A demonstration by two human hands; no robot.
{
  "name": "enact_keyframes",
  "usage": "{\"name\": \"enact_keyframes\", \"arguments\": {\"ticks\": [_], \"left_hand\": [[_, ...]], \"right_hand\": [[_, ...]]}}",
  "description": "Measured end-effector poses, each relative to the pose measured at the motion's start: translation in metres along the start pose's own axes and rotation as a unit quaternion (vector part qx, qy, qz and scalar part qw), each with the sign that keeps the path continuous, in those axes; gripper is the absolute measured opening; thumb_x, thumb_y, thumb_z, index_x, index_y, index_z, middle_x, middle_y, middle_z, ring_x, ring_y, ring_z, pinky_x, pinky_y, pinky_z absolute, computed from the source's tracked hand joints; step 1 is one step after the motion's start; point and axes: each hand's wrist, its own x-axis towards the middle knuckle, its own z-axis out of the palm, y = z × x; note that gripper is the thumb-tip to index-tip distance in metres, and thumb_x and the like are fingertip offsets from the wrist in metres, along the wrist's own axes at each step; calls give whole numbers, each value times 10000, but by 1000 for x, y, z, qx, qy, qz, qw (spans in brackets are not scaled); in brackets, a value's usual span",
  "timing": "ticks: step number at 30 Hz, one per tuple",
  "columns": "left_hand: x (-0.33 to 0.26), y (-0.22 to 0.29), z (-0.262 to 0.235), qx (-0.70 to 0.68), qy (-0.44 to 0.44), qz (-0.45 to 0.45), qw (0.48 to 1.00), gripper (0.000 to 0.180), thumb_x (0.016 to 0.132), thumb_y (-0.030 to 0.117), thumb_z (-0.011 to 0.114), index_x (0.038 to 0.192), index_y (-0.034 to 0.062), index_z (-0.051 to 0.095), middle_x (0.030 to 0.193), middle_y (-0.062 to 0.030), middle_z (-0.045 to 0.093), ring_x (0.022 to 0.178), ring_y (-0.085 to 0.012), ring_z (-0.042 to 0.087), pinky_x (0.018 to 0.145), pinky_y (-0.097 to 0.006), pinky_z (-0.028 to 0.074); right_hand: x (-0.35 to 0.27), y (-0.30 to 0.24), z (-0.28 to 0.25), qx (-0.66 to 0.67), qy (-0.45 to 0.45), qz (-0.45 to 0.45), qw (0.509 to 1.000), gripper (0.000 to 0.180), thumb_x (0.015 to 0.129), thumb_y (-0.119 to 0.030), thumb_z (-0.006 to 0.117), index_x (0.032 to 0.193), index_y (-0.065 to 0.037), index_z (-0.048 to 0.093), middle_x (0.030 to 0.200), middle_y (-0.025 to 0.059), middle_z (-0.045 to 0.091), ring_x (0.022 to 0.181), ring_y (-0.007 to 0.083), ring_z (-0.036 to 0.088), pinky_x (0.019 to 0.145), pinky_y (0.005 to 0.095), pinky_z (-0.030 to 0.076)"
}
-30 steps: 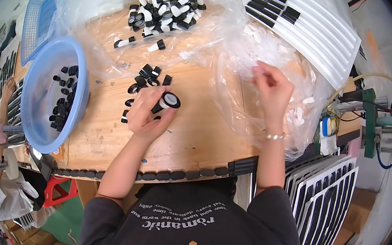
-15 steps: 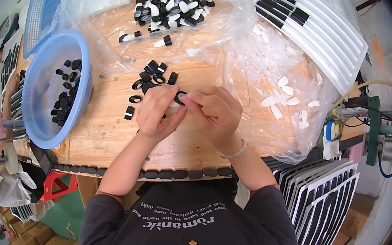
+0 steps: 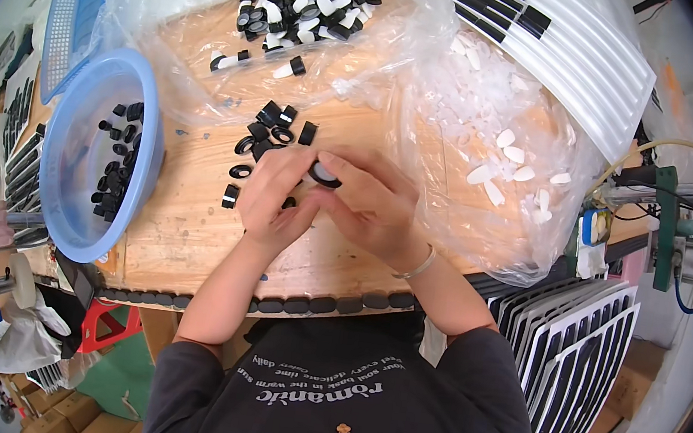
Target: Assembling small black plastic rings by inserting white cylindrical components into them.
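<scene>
Between my two hands, above the wooden table, is a black oval ring (image 3: 324, 177) with a white piece showing in its opening. My left hand (image 3: 273, 194) pinches it from the left, thumb and fingers bent around it. On the other side my right hand (image 3: 376, 203) grips it, its fingers partly covering the ring. Several loose black rings (image 3: 267, 131) lie just beyond my left hand, one more ring (image 3: 240, 171) beside it. White oval pieces (image 3: 512, 154) are scattered on clear plastic to the right of my right hand.
A light blue basin (image 3: 150, 158) with black parts stands left. At the back, a pile of black-and-white pieces (image 3: 307, 8) lies on clear plastic sheeting. A white ribbed tray (image 3: 588, 82) with black strips is at back right; more trays (image 3: 570, 365) stack below the table's right edge.
The ring has turned in my fingers, its opening now tilted up with more white showing. My right hand has shifted slightly left and closes further over it.
</scene>
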Motion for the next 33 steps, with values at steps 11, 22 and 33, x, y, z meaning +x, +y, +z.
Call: {"name": "enact_keyframes", "arguments": {"ticks": [11, 22, 33], "left_hand": [[-2, -7, -7, -106, -70, -112, 986, 147, 746, -91, 628, 890, -63, 637, 884, -157, 640, 800, -274, 627, 733, -307, 492], [2, -10, -5, -168, -88, -136, 973, 159, 753, -118, 593, 886, -59, 656, 861, -141, 645, 795, -244, 635, 706, -306, 497], [-3, -1, 2, -75, -36, -212, 974, 309, 705, -99, 638, 1009, -48, 630, 920, -156, 646, 797, -255, 622, 732, -333, 497]], "right_hand": [[3, -1, -9, 4, -25, -18, 1000, 387, 718, -24, 768, 1069, 7, 607, 921, 132, 686, 748, 253, 669, 641, 304, 533], [9, -6, -17, 112, -97, 140, 979, 328, 769, -19, 730, 1078, 10, 622, 979, 116, 669, 820, 199, 661, 700, 277, 536], [-3, 12, -11, 425, -62, 396, 812, 206, 834, 69, 637, 1035, 31, 618, 1010, 74, 634, 931, 135, 630, 833, 251, 525]]}}
